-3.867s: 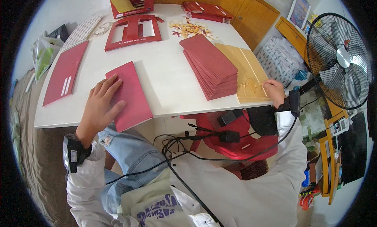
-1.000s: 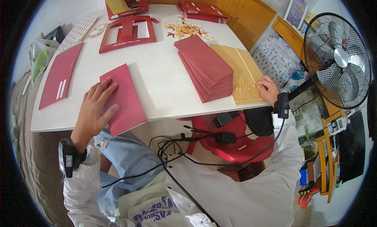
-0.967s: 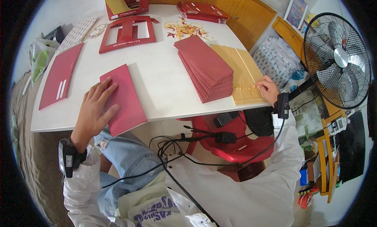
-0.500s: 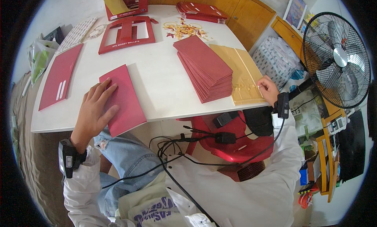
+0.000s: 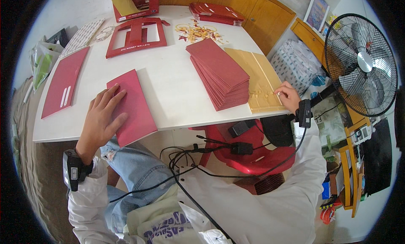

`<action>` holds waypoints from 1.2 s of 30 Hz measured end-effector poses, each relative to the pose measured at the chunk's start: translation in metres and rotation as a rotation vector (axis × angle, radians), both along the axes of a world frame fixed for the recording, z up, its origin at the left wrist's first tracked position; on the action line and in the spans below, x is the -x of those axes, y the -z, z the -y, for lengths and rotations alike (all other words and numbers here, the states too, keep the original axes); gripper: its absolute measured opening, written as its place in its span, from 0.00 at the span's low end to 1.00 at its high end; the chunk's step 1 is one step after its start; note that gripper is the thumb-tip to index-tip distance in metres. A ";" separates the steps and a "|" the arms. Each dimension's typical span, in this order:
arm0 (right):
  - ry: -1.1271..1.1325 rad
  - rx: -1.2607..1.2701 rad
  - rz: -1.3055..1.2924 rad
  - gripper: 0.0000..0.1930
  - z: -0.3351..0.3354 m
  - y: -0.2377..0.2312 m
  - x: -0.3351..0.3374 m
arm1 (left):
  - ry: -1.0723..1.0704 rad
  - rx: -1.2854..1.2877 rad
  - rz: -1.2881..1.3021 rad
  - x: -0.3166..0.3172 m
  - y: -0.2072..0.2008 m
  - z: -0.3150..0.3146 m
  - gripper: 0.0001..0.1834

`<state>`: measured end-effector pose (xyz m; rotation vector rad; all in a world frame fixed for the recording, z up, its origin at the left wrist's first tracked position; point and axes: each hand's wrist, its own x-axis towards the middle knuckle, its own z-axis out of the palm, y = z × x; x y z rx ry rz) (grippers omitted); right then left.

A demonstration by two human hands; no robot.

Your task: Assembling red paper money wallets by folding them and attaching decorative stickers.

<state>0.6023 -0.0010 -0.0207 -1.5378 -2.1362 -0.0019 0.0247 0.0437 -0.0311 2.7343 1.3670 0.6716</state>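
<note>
My left hand [image 5: 103,115] lies with fingers spread over a red paper wallet [image 5: 137,117] at the table's front edge, one corner of which juts past the edge. On the right, the fingers of my right hand [image 5: 289,98] are curled and pinched at the edge of a gold sheet [image 5: 259,71]. Small torn-looking gold bits [image 5: 262,94] lie on that sheet near the fingertips; whatever the pinch holds is too small to make out. A tall fanned stack of dark red wallets [image 5: 219,73] stands against the gold sheet's left side.
Another red wallet with two white strips [image 5: 65,83] lies at left. Farther back are a red cut-out carton [image 5: 137,37], gold and red scraps [image 5: 198,32] and a red packet pile [image 5: 217,12]. Black cables [image 5: 185,159] cross my lap; a fan [image 5: 362,62] stands right.
My right hand has shifted slightly left over the gold sheet's edge. The left hand and the wallet under it have stayed in place.
</note>
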 end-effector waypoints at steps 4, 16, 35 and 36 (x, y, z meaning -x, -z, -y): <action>0.104 0.083 -0.209 0.09 0.000 0.002 0.005 | -0.018 0.000 -0.015 0.007 0.002 0.002 0.31; -0.258 0.109 -0.421 0.10 -0.011 -0.057 0.165 | -0.020 0.012 0.055 0.004 0.000 0.004 0.30; -0.671 0.622 -0.345 0.12 -0.101 -0.052 0.360 | 0.059 -0.092 0.153 0.010 0.011 -0.001 0.35; -0.674 0.626 -0.338 0.12 -0.103 -0.051 0.361 | 0.061 -0.102 0.148 0.010 0.012 -0.001 0.36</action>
